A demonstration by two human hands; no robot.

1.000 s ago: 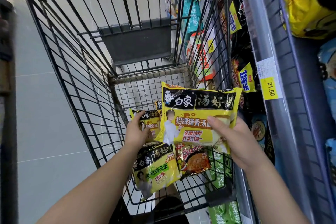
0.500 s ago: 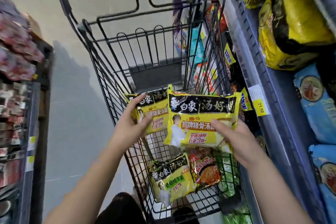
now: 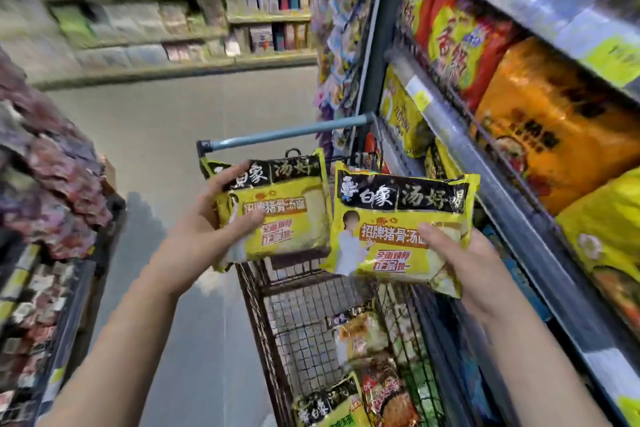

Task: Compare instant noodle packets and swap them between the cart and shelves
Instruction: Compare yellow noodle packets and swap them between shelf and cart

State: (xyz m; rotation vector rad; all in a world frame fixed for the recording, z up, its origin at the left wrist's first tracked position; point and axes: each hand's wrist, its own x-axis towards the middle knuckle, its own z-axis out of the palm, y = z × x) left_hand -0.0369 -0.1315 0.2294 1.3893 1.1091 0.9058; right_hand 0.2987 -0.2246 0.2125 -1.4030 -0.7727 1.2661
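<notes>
I log a shop aisle. Grey floor [image 3: 162,135]: smooth, dull sheen, reaching ahead to a cross aisle. Far shelving [image 3: 114,21]: several stocked tiers across the aisle end, goods too blurred to identify. Right shelving [image 3: 512,215]: close alongside, metal rails, yellow price labels [image 3: 420,97] on the rail fronts. Left rack [image 3: 65,305]: low, dark-edged, reddish-purple packs [image 3: 52,184] heaped on top. Light is even and cool. The edges of the view are smeared.

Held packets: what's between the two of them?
Nothing. The head view shows a narrow bare gap between the left packet and the right packet, with only cart wire behind it.
</notes>
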